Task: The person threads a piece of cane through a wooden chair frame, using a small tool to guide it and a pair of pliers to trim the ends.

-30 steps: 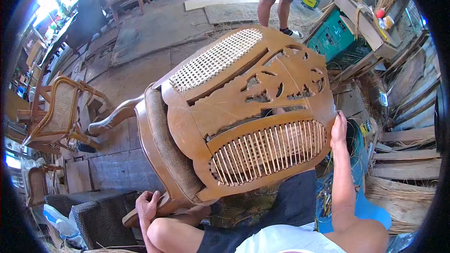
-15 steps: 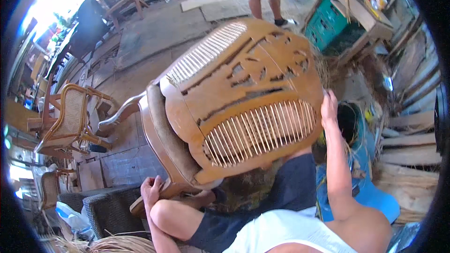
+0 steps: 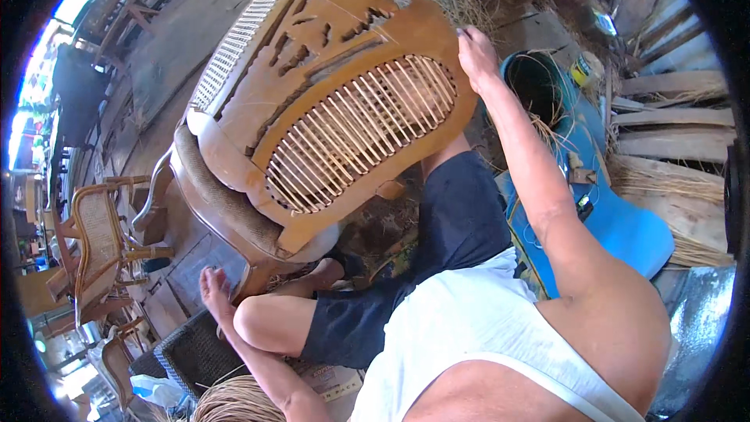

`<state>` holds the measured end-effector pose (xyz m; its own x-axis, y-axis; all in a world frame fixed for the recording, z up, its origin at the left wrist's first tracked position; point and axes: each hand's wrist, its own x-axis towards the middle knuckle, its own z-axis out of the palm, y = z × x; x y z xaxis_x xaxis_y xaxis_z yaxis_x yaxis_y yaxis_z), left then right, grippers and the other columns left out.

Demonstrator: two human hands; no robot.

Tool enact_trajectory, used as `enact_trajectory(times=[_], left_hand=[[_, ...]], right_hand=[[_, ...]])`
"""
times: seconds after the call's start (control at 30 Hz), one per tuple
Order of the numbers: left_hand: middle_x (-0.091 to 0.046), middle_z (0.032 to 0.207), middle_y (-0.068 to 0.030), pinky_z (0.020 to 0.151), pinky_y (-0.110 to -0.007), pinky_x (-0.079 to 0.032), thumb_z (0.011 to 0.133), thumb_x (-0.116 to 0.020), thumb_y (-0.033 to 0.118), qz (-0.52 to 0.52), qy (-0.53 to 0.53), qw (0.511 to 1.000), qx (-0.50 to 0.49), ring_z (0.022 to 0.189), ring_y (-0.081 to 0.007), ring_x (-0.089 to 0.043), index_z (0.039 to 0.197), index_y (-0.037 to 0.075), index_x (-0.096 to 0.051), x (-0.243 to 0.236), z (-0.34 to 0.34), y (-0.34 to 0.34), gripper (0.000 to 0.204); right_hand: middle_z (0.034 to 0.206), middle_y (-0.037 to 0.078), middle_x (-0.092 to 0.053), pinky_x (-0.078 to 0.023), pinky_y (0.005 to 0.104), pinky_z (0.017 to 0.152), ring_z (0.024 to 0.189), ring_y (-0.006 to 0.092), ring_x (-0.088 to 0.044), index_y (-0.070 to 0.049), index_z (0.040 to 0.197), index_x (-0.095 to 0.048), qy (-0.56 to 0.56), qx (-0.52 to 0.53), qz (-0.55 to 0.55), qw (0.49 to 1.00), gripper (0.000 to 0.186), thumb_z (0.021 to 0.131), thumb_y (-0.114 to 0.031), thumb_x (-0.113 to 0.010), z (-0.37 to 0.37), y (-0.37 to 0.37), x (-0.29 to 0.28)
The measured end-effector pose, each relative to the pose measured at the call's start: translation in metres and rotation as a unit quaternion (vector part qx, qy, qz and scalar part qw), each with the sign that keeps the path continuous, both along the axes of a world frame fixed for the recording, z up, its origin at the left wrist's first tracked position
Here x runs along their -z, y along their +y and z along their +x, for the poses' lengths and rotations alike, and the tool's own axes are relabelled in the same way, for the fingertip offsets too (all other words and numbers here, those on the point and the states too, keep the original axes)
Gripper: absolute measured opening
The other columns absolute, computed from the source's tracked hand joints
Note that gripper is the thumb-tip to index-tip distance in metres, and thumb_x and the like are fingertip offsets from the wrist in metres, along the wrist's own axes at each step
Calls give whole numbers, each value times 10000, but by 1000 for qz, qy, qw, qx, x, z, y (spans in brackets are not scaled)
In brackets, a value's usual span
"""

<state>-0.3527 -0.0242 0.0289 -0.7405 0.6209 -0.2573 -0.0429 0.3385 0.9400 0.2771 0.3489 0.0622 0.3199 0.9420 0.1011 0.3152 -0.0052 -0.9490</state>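
A brown wooden chair [image 3: 437, 31] lies tilted before me, its carved back upward. Its near oval panel [image 3: 355, 129] has pale cane strands strung in parallel through edge holes; the far panel [image 3: 242, 35] holds denser white cane. A woven-covered seat [image 3: 211, 187] shows along the left. My right hand [image 3: 478, 59] grips the right edge of the back, fingers curled over it. My left hand [image 3: 219, 289] is open beside the lower leg [image 3: 254, 277], fingers apart and holding nothing that I can see. My bare left knee is bent just right of that hand.
A cane-backed chair [image 3: 98, 227] stands at the left, a dark woven seat [image 3: 199, 348] and a cane bundle [image 3: 234, 402] below. At the right are a dark bucket [image 3: 531, 90], blue plastic [image 3: 625, 230], boards [image 3: 672, 121] and loose fibre [image 3: 457, 0].
The chair and my right hand have moved up in the picture, the back tilting and shifting leftward. My left hand has come away from the lower leg. The standing person is out of view.
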Motion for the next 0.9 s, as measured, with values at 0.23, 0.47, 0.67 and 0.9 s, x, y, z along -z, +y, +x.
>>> enact_trajectory(times=[0.23,0.47,0.67,0.9], left_hand=[[-679,1094,-70,858,-316,-485,967,-653,409,101,37,993,-55,976,-167,-628,1296,78,-569,-105,43,1,474],[-679,1069,-133,858,-346,-532,914,-716,358,88,-6,948,305,961,-210,-651,1367,-9,-510,-118,295,56,618],[-704,945,-112,734,-275,-545,1041,-554,244,129,-27,933,335,789,-148,-654,1168,-35,-657,-75,408,80,324],[-668,936,-82,695,-252,-494,1044,-539,158,99,27,937,334,763,-114,-579,1015,-24,-633,-53,429,78,207]], right_hand=[[863,-52,-680,-451,230,651,684,54,-508,-106,1109,-732,-116,-8,-44,992,237,974,-284,-653,77,-2,-48],[855,-9,-684,-500,284,692,771,88,-621,-84,932,-730,17,-357,60,932,87,852,-65,-757,-12,-141,-79],[822,102,-616,-500,379,712,806,279,-638,-45,915,-684,6,-407,28,913,81,837,-63,-687,-54,-218,-48],[804,111,-607,-499,407,703,778,300,-631,-35,907,-683,30,-374,1,927,95,831,-84,-713,-38,-244,-21]])
